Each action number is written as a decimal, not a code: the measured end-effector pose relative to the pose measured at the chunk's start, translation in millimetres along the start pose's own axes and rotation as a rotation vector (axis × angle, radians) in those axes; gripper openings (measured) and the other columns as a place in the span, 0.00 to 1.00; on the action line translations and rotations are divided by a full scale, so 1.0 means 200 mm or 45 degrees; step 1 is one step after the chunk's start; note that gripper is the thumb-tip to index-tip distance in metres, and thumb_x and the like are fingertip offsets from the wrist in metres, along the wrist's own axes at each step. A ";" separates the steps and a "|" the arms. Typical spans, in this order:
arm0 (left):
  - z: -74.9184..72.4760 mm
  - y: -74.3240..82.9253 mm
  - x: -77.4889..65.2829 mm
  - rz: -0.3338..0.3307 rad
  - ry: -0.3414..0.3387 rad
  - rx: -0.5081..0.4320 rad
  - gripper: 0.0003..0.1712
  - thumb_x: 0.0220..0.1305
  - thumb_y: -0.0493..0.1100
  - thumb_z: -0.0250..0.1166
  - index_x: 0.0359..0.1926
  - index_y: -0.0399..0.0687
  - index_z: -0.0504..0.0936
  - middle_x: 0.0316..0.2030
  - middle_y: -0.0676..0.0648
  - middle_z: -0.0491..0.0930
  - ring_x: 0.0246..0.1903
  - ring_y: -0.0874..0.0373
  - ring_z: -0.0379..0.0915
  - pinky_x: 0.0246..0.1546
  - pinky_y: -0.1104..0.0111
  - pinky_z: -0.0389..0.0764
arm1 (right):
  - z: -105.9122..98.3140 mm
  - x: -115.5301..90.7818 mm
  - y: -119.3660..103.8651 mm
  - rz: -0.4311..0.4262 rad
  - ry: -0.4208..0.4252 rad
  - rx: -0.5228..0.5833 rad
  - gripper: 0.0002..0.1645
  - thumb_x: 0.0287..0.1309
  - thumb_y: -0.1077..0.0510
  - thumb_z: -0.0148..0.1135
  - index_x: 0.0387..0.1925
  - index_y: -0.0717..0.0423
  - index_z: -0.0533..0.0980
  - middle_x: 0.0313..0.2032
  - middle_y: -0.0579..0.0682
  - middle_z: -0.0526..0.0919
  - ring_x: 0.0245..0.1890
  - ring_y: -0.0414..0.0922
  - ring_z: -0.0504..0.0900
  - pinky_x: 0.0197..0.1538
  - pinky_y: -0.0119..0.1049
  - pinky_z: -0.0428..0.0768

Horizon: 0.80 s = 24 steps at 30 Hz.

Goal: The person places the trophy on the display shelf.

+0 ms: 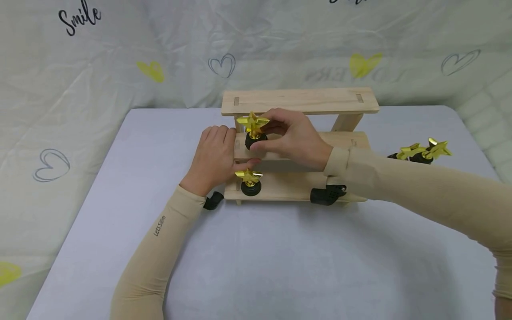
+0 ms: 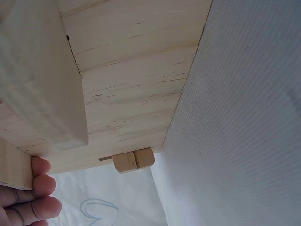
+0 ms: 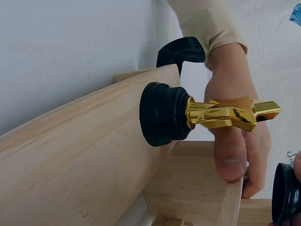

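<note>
A three-tier wooden stand (image 1: 300, 186) stands on the table. My right hand (image 1: 296, 135) pinches a gold star trophy (image 1: 253, 122) by its black base over the left end of the middle tier. In the right wrist view only that trophy's base (image 3: 284, 193) shows, apart from the board. My left hand (image 1: 216, 153) grips the left end of the middle tier, thumb on top; the left wrist view shows its fingertips (image 2: 44, 186) against the wood. Another star trophy (image 1: 250, 188) sits upright at the left end of the lowest tier, just below the left thumb.
More star trophies (image 1: 428, 153) lie on the table at the right, partly hidden behind the right sleeve. The top tier (image 1: 300, 101) overhangs at the back. Behind the white table (image 1: 256, 258) hangs a printed cloth (image 1: 180, 35).
</note>
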<state>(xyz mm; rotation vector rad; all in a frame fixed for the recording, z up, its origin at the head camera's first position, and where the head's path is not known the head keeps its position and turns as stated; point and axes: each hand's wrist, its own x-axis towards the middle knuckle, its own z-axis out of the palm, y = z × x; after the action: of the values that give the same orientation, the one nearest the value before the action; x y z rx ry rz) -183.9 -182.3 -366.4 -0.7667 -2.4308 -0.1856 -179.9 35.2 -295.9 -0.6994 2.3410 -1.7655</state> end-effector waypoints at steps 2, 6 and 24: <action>0.00 0.00 0.00 -0.002 -0.001 0.004 0.45 0.49 0.79 0.60 0.38 0.38 0.72 0.28 0.42 0.73 0.31 0.49 0.68 0.39 0.59 0.70 | 0.01 0.01 0.01 0.008 -0.017 -0.011 0.26 0.43 0.59 0.78 0.47 0.54 0.80 0.45 0.48 0.82 0.49 0.42 0.85 0.55 0.31 0.82; 0.00 0.00 0.00 -0.005 -0.009 -0.007 0.45 0.49 0.79 0.59 0.37 0.38 0.72 0.29 0.42 0.73 0.31 0.49 0.68 0.40 0.58 0.69 | 0.02 0.02 0.02 0.031 -0.028 -0.049 0.26 0.43 0.58 0.78 0.47 0.53 0.79 0.47 0.49 0.82 0.49 0.42 0.85 0.54 0.30 0.82; -0.01 0.00 0.00 0.010 -0.017 0.022 0.44 0.47 0.80 0.60 0.27 0.40 0.69 0.24 0.43 0.68 0.27 0.49 0.63 0.37 0.59 0.68 | 0.06 0.02 0.06 0.024 -0.034 -0.199 0.26 0.43 0.57 0.78 0.47 0.51 0.80 0.46 0.48 0.83 0.47 0.41 0.86 0.52 0.31 0.83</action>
<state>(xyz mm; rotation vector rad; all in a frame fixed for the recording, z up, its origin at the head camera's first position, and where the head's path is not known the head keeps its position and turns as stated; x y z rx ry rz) -182.6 -182.9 -365.2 -0.7720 -2.4382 -0.1571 -181.6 25.4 -311.4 -0.7150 2.4794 -1.5683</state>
